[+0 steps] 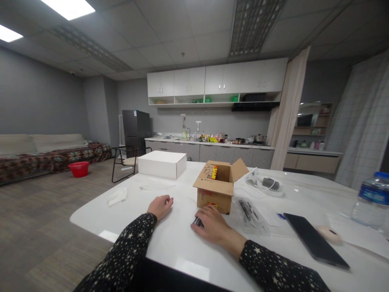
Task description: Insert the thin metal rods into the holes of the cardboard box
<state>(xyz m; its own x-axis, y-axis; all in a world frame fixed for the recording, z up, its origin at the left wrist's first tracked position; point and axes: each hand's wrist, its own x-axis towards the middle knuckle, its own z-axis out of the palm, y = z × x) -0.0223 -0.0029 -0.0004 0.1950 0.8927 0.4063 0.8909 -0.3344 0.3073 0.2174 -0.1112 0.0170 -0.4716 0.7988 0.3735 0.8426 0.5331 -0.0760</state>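
Observation:
My left hand [160, 205] rests on the white table [170, 239] with its fingers curled and nothing in it. My right hand [212, 224] lies palm down over a small dark object [198, 222], just in front of an open brown cardboard box [219, 187]. The box holds something red and yellow. I cannot tell whether the hand grips the object or only covers it. Both arms wear black sleeves with white stars.
A closed white box [161, 163] stands at the far left of the table. Clear plastic bags [251, 211], a black tablet [314, 239], a computer mouse [329, 234], a water bottle [371, 199] and a white cable bundle [267, 184] lie to the right. A chair [123, 162] stands beyond.

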